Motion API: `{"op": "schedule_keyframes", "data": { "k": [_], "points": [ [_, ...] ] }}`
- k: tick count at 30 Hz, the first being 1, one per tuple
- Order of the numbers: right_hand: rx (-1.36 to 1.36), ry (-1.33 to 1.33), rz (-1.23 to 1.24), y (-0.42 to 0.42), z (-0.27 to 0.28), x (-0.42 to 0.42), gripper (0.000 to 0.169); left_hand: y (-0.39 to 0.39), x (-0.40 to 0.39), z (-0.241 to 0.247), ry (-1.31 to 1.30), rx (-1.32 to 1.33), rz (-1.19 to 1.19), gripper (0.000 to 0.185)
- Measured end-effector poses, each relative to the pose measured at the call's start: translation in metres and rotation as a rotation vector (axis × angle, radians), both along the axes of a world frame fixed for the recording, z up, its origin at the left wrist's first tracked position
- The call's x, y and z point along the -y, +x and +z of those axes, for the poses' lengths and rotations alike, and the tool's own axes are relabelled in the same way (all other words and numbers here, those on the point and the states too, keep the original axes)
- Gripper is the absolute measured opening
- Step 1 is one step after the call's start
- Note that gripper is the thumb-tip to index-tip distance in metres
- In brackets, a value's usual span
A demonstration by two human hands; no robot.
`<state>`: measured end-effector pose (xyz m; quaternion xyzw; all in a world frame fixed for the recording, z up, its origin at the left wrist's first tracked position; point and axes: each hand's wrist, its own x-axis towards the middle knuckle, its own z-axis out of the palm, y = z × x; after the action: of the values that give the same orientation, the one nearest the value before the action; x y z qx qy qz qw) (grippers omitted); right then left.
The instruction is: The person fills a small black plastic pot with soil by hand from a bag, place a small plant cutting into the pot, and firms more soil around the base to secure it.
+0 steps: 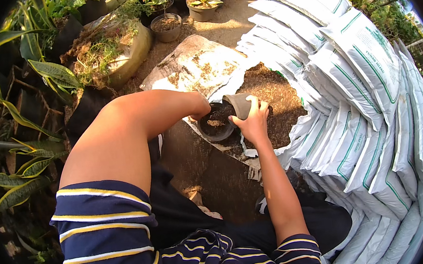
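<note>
My right hand (254, 122) grips a grey plastic plant pot (243, 104), thumb and fingers around its side. This pot is tipped on its side to the left, and dark soil (225, 112) shows at its mouth. Just below that mouth sits a black plastic pot (217, 135) with some soil and a pale brown clump inside. At the black pot's upper left rim is my left hand (200, 108), curled as if gripping it; most of its fingers are hidden. Immediately right of the pots, a torn-open white sack (249, 153) exposes brown growing medium (277, 103).
White filled sacks (352, 146) bearing green print are piled high along the right. A soil-strewn sheet (190, 64) lies beyond the pots. Snake plants (30, 174) line the left, near a large planter (133, 56). Small potted plants (202, 10) stand at the back.
</note>
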<state>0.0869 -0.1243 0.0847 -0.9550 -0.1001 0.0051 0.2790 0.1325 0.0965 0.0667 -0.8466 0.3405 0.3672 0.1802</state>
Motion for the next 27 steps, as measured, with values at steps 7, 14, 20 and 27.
{"op": "schedule_keyframes", "data": {
  "k": [7,14,20,27],
  "points": [
    [-0.077,0.022,0.019,-0.004,0.003,0.002,0.083,-0.004,0.01,0.012,-0.101,-0.004,-0.004,0.025],
    [-0.055,0.026,0.096,0.0,0.004,0.001,0.087,0.006,0.005,-0.017,-0.056,0.227,-0.004,0.025],
    [-0.04,-0.01,0.065,-0.005,0.008,-0.001,0.09,0.014,0.012,0.006,-0.03,0.06,0.059,0.026],
    [-0.011,-0.1,0.118,-0.005,0.011,0.0,0.09,0.009,0.022,0.011,-0.093,-0.021,-0.02,0.025]
  ]
}}
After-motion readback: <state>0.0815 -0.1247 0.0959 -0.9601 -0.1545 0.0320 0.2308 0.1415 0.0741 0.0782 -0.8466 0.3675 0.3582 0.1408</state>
